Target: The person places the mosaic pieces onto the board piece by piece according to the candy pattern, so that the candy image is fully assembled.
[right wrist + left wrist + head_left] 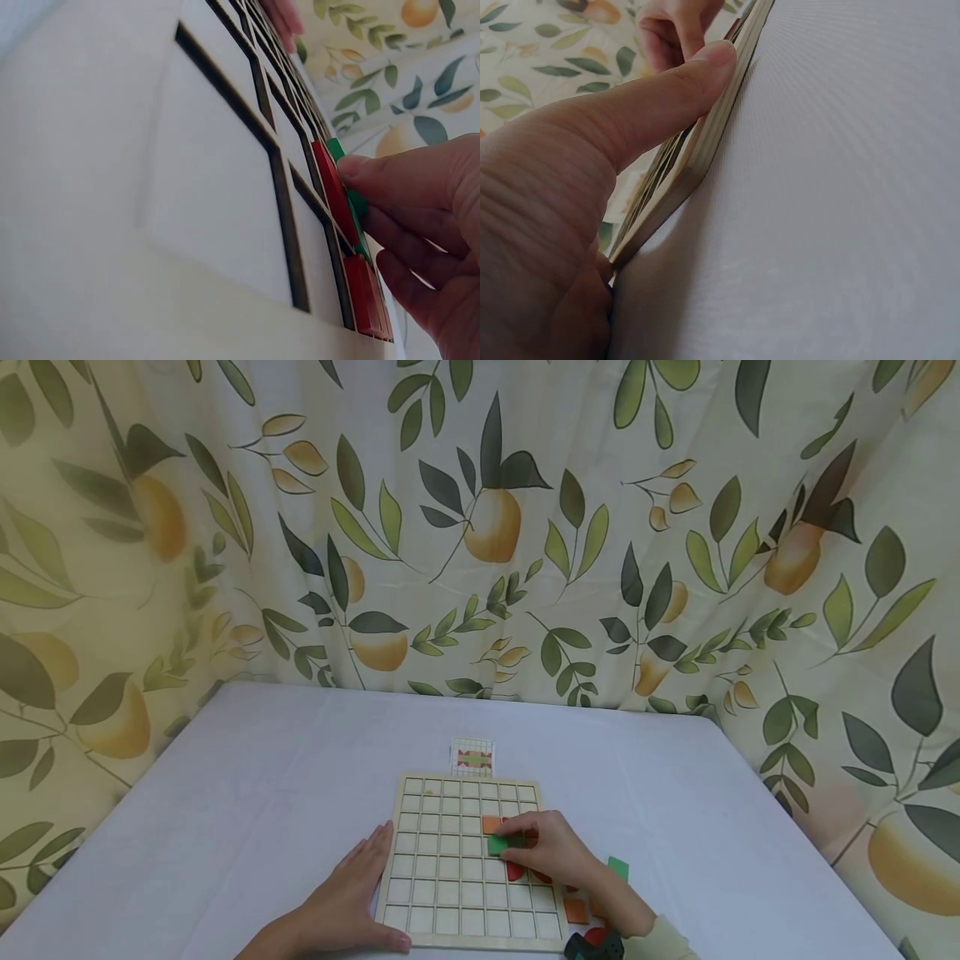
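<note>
A wooden grid board (480,942) with square cells lies on the white table. My left hand (333,897) steadies it, straight fingers along its left edge and thumb (675,90) over the near rim. Over the right half of the board, my right hand (558,852) pinches a green square tile (496,845) between thumb and fingertips. Just beyond that tile sits an orange square tile (491,824), with a bit of red partly hidden by the fingers. Red pieces (514,871) lie in cells on the near side, and more green shows beneath the hand.
Beyond the board lies a small pattern card (472,760) with red, orange and green shapes on a grid. To the right are loose tiles, among them a green one (618,867) and an orange one (576,911). A dark object (594,946) is by the right wrist. A fruit-print curtain (480,568) hangs behind.
</note>
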Demonstrator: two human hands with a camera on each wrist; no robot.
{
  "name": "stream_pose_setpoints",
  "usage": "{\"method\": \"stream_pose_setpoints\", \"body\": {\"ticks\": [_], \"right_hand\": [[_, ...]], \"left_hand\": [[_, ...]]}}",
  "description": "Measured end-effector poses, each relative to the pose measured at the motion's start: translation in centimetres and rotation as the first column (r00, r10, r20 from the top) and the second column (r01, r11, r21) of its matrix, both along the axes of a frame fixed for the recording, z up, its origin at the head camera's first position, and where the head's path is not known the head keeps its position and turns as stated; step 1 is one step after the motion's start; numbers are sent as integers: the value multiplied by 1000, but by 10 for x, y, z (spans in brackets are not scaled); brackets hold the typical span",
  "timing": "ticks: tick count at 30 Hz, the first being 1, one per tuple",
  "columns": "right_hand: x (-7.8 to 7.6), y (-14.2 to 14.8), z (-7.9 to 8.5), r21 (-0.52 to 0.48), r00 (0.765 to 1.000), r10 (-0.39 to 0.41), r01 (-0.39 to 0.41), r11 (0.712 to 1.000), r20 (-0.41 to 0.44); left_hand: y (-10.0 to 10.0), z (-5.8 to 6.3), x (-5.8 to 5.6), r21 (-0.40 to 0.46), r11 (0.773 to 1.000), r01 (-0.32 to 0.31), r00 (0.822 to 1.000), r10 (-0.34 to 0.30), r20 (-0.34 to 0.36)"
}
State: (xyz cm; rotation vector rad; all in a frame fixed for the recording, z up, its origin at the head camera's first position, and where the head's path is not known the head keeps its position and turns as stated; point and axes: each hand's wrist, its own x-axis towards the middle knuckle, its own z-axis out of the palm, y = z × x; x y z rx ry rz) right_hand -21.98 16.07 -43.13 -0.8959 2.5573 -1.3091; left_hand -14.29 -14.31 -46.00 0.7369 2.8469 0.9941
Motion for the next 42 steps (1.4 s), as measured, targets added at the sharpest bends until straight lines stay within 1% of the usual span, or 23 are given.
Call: {"method": "stream_pose_setpoints", "body": {"ticks": [7, 17, 23, 30, 42], "right_hand": [[1, -2, -2, 22, 1000, -21, 21, 1000, -23], [6, -6, -2, 28, 999, -51, 52, 998, -5], [5, -6, -2, 28, 999, -51, 52, 998, -6], [5, -6, -2, 23, 999, -53, 53, 998, -5], [5, -6, -3, 16, 998, -55, 55, 998, -5]], "left_hand": [[0, 2, 0, 0, 1000, -6, 1000, 6, 10], [1, 3, 2, -3, 1000, -10, 1000, 10, 9], [1, 3, 2, -4, 1000, -10, 1000, 10, 10], [1, 2, 1, -6, 1000, -4, 1000, 4, -7], [1, 3, 2, 0, 1000, -3, 1000, 3, 1]]}}
